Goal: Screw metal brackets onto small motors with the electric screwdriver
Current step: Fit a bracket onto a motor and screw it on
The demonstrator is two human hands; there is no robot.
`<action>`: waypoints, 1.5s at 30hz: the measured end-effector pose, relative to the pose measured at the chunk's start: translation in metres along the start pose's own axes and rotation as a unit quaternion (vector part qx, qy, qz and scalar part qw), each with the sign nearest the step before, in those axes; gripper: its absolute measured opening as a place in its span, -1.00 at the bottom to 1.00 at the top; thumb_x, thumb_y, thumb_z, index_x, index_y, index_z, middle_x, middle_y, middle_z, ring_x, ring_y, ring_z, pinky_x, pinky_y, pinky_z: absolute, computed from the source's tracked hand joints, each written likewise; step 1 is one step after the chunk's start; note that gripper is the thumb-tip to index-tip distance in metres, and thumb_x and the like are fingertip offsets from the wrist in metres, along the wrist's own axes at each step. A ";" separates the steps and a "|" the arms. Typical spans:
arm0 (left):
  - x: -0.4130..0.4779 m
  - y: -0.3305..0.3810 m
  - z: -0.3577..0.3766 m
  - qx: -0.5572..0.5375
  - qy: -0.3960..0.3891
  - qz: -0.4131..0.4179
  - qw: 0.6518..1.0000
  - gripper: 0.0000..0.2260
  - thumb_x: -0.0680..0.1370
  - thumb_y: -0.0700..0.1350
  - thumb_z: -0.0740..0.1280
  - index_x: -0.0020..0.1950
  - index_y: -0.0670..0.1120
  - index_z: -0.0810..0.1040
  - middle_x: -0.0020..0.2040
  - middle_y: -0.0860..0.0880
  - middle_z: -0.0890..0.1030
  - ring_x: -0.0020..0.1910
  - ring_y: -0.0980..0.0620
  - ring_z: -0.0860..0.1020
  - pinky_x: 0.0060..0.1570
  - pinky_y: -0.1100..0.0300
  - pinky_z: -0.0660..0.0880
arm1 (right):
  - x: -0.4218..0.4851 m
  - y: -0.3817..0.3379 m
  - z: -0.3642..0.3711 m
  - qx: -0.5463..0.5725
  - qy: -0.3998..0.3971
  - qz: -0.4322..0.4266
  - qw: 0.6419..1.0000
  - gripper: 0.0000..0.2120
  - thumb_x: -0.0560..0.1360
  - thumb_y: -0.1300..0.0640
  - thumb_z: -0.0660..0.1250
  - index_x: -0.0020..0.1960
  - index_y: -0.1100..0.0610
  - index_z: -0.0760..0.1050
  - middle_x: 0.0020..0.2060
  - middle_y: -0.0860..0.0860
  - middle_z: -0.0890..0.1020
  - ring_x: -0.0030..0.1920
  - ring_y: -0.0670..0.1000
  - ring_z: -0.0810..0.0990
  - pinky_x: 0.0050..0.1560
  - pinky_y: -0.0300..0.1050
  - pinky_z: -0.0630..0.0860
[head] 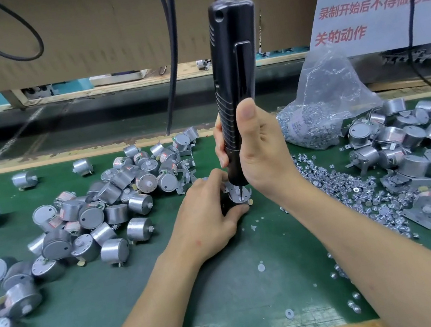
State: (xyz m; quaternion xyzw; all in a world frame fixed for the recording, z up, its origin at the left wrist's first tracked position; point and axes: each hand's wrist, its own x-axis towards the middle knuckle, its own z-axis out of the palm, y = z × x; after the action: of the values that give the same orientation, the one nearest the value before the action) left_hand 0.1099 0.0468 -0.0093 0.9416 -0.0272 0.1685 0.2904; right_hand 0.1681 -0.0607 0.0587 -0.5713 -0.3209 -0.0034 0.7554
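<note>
In the head view, the right hand (255, 153) has its grip wrapped round the lower barrel of the electric screwdriver (234, 53), thumb lying up the front. The tool hangs from a hook above and stands nearly upright. Its bit points straight down onto the bracket (235, 188), which sits on top of a small motor (241, 199) just below that hand and slightly to its left.

The left hand (208, 210) is the nearer one to the motor. Its grip is clamped round the motor's body, fingers curled over the far side and thumb against the near side, holding it down on the green surface (231, 290). The tool's long axis runs vertical and, as far as I can judge, lines up with the screw hole, so the drive calls for a straight downward push.

Bare motors (116, 198) lie heaped to the left. Loose screws (358, 195) and a bag of screws (326, 115) lie to the right.
</note>
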 end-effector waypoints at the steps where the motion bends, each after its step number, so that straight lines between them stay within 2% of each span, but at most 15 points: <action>1: 0.000 0.000 0.000 0.002 0.000 -0.002 1.000 -0.64 0.45 0.06 0.47 0.10 -0.01 0.39 -0.06 0.01 0.54 -0.04 0.00 0.43 -0.08 0.07 0.39 | 0.000 0.000 0.000 -0.001 0.003 -0.002 1.000 -0.30 0.41 -0.51 0.17 -0.16 0.19 0.39 -0.41 -0.02 0.49 -0.49 -0.01 0.45 -0.46 -0.10 0.38; 4: -0.001 0.000 0.000 0.008 0.001 -0.005 1.000 -0.63 0.46 0.07 0.46 0.13 -0.01 0.40 -0.04 0.02 0.54 -0.03 -0.01 0.44 -0.05 0.01 0.43 | 0.000 0.000 0.001 -0.009 0.009 -0.008 1.000 -0.29 0.42 -0.52 0.16 -0.18 0.19 0.39 -0.43 -0.01 0.49 -0.49 -0.01 0.45 -0.46 -0.05 0.38; 8: 0.000 0.001 0.000 0.010 0.005 -0.011 1.000 -0.63 0.45 0.09 0.47 0.11 0.00 0.40 -0.04 0.03 0.54 -0.02 -0.01 0.44 -0.06 0.04 0.43 | -0.001 0.002 0.002 -0.015 0.027 -0.017 0.999 -0.25 0.44 -0.51 0.15 -0.19 0.24 0.38 -0.43 -0.02 0.48 -0.48 -0.01 0.46 -0.44 -0.08 0.41; 11: 0.000 0.002 0.001 0.012 0.008 -0.016 1.000 -0.62 0.45 0.10 0.47 0.12 0.02 0.39 -0.01 0.04 0.55 0.01 0.01 0.45 -0.04 0.04 0.44 | -0.002 0.002 0.000 0.008 0.038 -0.009 0.999 -0.19 0.38 -0.55 0.18 -0.13 0.28 0.40 -0.42 -0.03 0.48 -0.47 0.00 0.45 -0.43 -0.11 0.43; 14: 0.001 0.001 0.002 0.014 0.011 -0.015 1.000 -0.63 0.44 0.11 0.48 0.04 0.10 0.32 -0.01 0.07 0.55 0.02 0.02 0.46 -0.08 0.07 0.42 | 0.000 -0.001 -0.004 0.034 0.004 -0.004 0.999 -0.16 0.29 -0.61 0.18 -0.12 0.23 0.42 -0.41 -0.02 0.49 -0.49 -0.01 0.45 -0.44 -0.08 0.40; 18: 0.000 -0.001 0.004 -0.009 0.002 -0.022 1.000 -0.64 0.46 0.09 0.47 0.15 0.09 0.41 0.03 0.13 0.56 0.11 0.07 0.47 0.08 0.02 0.46 | 0.010 -0.014 -0.021 0.067 -0.010 -0.005 0.998 -0.24 0.24 -0.66 0.13 -0.19 0.05 0.51 -0.42 0.01 0.50 -0.52 0.03 0.42 -0.41 -0.13 0.39; 23: -0.002 -0.003 0.008 -0.019 -0.008 -0.023 1.000 -0.64 0.48 0.07 0.44 0.19 0.13 0.37 0.14 0.15 0.54 0.20 0.11 0.44 0.15 0.03 0.46 | 0.017 -0.012 -0.053 0.050 0.020 0.023 0.998 -0.17 0.18 -0.69 0.21 -0.19 0.12 0.45 -0.41 0.04 0.46 -0.50 0.05 0.38 -0.39 -0.10 0.34; 29: -0.003 0.000 0.010 -0.025 0.007 -0.020 0.999 -0.71 0.46 0.15 0.31 0.14 0.13 0.41 0.04 0.24 0.53 0.07 0.18 0.43 0.01 0.19 0.44 | 0.018 0.000 -0.065 0.030 0.029 0.052 0.998 -0.17 0.18 -0.70 0.21 -0.22 0.11 0.45 -0.42 0.07 0.43 -0.51 0.05 0.37 -0.42 -0.13 0.35; 33: 0.000 0.000 0.011 -0.060 0.022 -0.044 0.997 -0.88 0.57 0.01 0.28 0.09 0.08 0.47 -0.09 0.31 0.50 -0.07 0.27 0.42 -0.15 0.37 0.29 | 0.016 0.005 -0.065 0.024 0.024 0.058 0.998 -0.22 0.23 -0.69 0.17 -0.25 0.07 0.47 -0.44 0.07 0.44 -0.53 0.04 0.37 -0.44 -0.15 0.36; 36: 0.001 0.001 0.010 -0.062 0.028 -0.049 0.996 -0.91 0.57 -0.02 0.31 0.07 0.07 0.50 -0.12 0.31 0.51 -0.15 0.26 0.43 -0.15 0.48 0.28 | 0.016 0.007 -0.065 0.019 0.025 0.057 0.998 -0.24 0.27 -0.68 0.15 -0.26 0.06 0.47 -0.44 0.06 0.43 -0.53 0.04 0.37 -0.44 -0.15 0.36; 45: 0.001 0.003 0.009 -0.068 0.025 -0.049 0.996 -0.89 0.54 0.03 0.33 0.05 0.10 0.49 -0.14 0.27 0.55 -0.12 0.21 0.46 -0.16 0.44 0.30 | 0.016 0.009 -0.066 0.016 0.051 0.041 0.998 -0.28 0.27 -0.67 0.15 -0.29 0.01 0.50 -0.44 0.03 0.46 -0.52 0.05 0.39 -0.44 -0.13 0.37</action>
State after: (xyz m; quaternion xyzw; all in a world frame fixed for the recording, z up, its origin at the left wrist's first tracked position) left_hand 0.1130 0.0396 -0.0148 0.9151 0.0145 0.1757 0.3626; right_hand 0.2160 -0.1090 0.0497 -0.5709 -0.2584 0.0037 0.7793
